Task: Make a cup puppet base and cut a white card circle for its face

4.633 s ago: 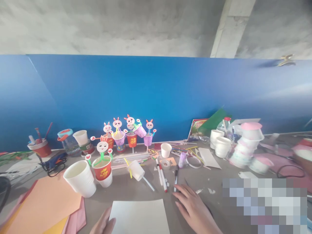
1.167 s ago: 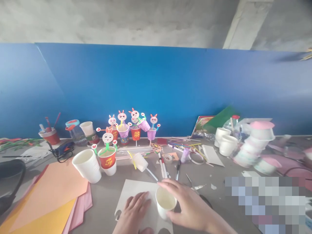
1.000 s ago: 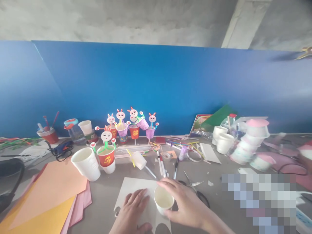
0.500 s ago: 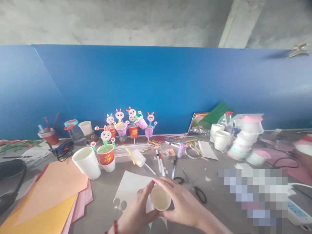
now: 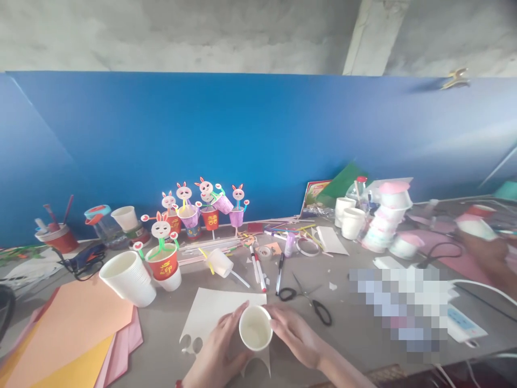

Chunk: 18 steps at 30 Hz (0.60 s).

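Note:
A white paper cup (image 5: 256, 327) stands between my hands, its open mouth facing up towards me. My left hand (image 5: 221, 345) curves round the left side of the cup, with the thumb at its near side. Against the cup's right rim rest the fingers of my right hand (image 5: 298, 333). Under and behind the cup lies a white paper sheet (image 5: 220, 304) with round holes cut near its edge. Black-handled scissors (image 5: 309, 299) lie open just beyond my right hand. A black pen (image 5: 280, 274) and red-and-white markers (image 5: 258, 269) are behind the cup.
Nested paper cups (image 5: 127, 277) and coloured paper (image 5: 84, 323) are on the left. Rabbit-faced cup figures (image 5: 163, 253) stand along the back. A decorated cup stack (image 5: 382, 221) and a power strip (image 5: 464, 323) are at right. Another person's hand (image 5: 488, 248) holds a cup at far right.
The view has turned a little to the right. My right fingers have drawn back from the far side of the cup, where they met my left fingers, to its right side.

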Available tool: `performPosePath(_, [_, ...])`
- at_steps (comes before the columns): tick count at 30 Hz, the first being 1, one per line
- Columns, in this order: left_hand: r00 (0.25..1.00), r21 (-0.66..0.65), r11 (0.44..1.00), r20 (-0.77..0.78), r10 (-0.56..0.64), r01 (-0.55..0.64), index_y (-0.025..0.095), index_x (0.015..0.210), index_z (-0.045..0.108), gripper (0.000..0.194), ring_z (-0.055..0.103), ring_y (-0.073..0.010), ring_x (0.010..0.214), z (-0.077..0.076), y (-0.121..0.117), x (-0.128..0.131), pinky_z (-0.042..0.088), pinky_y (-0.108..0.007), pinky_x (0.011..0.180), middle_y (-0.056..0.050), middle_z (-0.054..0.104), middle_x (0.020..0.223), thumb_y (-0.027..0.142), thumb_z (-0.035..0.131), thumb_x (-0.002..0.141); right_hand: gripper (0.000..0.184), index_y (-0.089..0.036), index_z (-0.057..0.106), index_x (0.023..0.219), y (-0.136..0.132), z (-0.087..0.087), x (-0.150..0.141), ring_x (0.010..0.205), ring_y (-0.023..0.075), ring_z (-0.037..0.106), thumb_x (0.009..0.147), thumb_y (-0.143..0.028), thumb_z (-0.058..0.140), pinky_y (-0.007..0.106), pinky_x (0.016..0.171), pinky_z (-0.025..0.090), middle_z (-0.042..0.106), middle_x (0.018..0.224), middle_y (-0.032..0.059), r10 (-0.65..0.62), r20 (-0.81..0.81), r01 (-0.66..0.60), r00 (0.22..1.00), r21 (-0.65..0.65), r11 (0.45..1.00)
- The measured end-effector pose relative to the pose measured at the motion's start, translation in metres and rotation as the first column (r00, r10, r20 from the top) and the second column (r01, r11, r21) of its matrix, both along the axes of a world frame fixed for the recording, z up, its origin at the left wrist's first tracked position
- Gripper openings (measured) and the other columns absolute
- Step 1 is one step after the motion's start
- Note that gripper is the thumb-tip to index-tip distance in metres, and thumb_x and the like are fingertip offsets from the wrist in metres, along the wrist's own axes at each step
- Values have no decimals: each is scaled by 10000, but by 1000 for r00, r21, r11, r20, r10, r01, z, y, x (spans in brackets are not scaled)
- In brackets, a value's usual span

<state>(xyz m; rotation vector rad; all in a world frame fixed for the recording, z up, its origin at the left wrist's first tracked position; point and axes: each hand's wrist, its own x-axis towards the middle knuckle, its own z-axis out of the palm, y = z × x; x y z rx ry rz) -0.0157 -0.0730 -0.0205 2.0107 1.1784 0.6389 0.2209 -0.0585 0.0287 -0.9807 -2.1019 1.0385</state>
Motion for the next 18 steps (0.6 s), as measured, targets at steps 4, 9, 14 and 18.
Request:
performPosePath(4, [1000,5,1000,-13,13,-13,224,1497,318,734,441,-286,1375,0,0,0,378,-437,1143,-112,480,1504,218,633,833,482,-225,668,1197,0,-3,0,1026,250,636,1030,-474,290,345,929,480,707,1156,94,-21,-40,22,999,11,1000])
performPosePath(9, [1000,5,1000,-20,-3,3,208,1428,435,640,505,-296,1301,2,1,2,432,-438,1092,-126,571,1406,241,668,833,529,-233,647,1240,4,-15,4,965,245,633,1020,-548,283,345,919,469,711,1097,88,28,-59,-27,998,10,1000])
performPosePath(14, [1000,17,1000,-24,6,-5,201,1365,514,569,525,-309,1274,2,3,3,436,-454,1081,-130,599,1368,255,694,828,601,-207,645,1213,8,-19,3,939,241,619,1006,-610,250,330,888,467,700,1067,95,54,-75,-54,996,-3,999])
performPosePath(18, [1000,20,1000,-11,14,-14,220,1369,516,589,533,-307,1264,3,3,4,444,-450,1072,-119,603,1372,246,720,818,679,-188,666,1104,9,-16,1,867,235,611,976,-681,216,326,852,477,700,951,84,55,-13,-55,998,3,998])
